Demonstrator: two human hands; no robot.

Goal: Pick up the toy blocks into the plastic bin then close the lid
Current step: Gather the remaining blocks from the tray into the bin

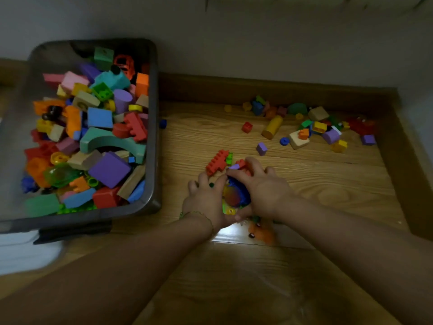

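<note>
The dark plastic bin (pixel 153 127) stands open on the left, piled with several coloured toy blocks. On the wooden floor in the middle, my left hand (pixel 206 200) and my right hand (pixel 264 186) cup a small heap of blocks (pixel 236 195) between them, blue, yellow and red pieces showing between the curled fingers. A red studded block (pixel 216 161) lies just beyond my fingertips. An orange toy (pixel 262 231) sits under my right wrist. More loose blocks (pixel 311 127) are scattered at the far right. No lid is identifiable.
A yellow cylinder (pixel 273 126), a small red brick (pixel 246 127) and a purple cube (pixel 261 148) lie between the heap and the far scatter. A wooden skirting (pixel 257 90) and grey wall bound the floor behind; a raised wooden edge (pixel 403 160) runs along the right.
</note>
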